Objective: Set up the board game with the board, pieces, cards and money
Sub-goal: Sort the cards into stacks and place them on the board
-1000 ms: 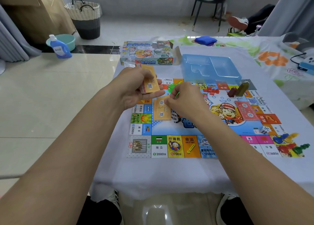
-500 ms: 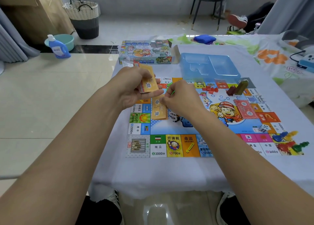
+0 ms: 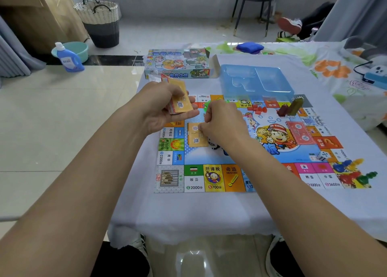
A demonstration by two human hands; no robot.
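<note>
The colourful game board (image 3: 213,178) lies flat on a white tablecloth. My left hand (image 3: 159,107) holds a stack of orange cards (image 3: 181,100) above the board's far left corner. My right hand (image 3: 222,123) has its fingers curled and touches the top of a small orange card pile (image 3: 195,140) lying on the board. A pink card pile (image 3: 298,132) lies on the right side. Small red houses (image 3: 257,109), two block pieces (image 3: 291,109), a white die (image 3: 322,155) and coloured pawns (image 3: 354,172) rest on the board.
The game box (image 3: 178,63) and a clear blue plastic tray (image 3: 255,80) sit at the table's far side. A blue pouch (image 3: 250,47) and a charging device (image 3: 374,76) lie further right. A basket, basin, detergent bottle and chair stand on the floor beyond.
My right hand has shifted slightly toward the orange pile on the board, its fingers now at the pile's top edge. My left hand keeps its stack in about the same place.
</note>
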